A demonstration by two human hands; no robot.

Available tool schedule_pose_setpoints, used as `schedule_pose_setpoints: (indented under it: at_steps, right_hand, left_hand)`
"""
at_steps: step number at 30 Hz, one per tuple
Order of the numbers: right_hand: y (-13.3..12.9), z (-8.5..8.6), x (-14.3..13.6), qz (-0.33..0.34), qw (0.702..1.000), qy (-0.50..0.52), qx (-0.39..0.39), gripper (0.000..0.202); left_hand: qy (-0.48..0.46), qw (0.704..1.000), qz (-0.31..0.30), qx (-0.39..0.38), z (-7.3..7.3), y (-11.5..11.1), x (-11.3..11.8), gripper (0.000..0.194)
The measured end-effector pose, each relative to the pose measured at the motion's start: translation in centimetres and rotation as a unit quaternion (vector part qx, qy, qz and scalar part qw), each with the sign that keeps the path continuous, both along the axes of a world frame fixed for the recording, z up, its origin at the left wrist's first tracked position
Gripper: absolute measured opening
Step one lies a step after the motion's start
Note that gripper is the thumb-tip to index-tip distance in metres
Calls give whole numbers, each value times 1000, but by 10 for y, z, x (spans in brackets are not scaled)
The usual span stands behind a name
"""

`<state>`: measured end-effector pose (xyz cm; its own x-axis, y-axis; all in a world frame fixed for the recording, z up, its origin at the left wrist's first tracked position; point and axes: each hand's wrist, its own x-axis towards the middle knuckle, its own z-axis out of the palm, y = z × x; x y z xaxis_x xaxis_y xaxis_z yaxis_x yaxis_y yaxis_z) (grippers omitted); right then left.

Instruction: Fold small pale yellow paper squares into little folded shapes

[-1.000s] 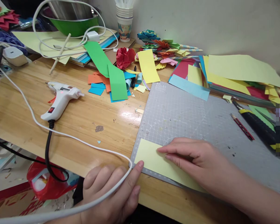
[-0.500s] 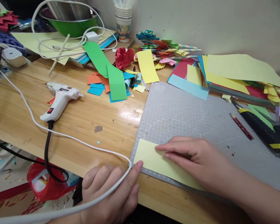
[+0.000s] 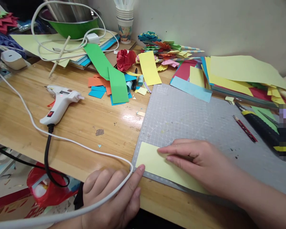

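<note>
A pale yellow paper strip lies along the near left edge of the grey cutting mat. My right hand rests over it, thumb and fingers stretched out and slightly apart, fingertips on the paper. The strip's right part is hidden under that hand. At the mat's lower left corner, my left hand touches the paper's edge with its extended index finger; its other fingers are curled and nothing shows in them. A white cable passes over my left hand.
A white glue gun lies at the left. Green strips, a red paper flower and scraps are behind. On the mat's right lie a pencil and a black and yellow tool. A green bowl stands at the back left.
The whole view has shifted very slightly. Both hands and the yellow strip hold the same places relative to the mat.
</note>
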<state>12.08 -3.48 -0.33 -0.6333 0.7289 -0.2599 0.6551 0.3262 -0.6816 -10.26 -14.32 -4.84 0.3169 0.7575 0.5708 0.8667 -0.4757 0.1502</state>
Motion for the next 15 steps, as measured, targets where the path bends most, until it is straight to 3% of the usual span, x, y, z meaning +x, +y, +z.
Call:
schedule_pose_setpoints:
  at_steps: [9, 15]
  right_hand:
    - [1, 1, -1, 6, 1000, 8, 9, 24]
    - [0, -1, 2, 15, 996, 1, 88, 27]
  left_hand:
    - [-16, 1000, -5, -13, 1, -1, 0, 31]
    - [-33, 998, 13, -49, 4, -1, 4, 28]
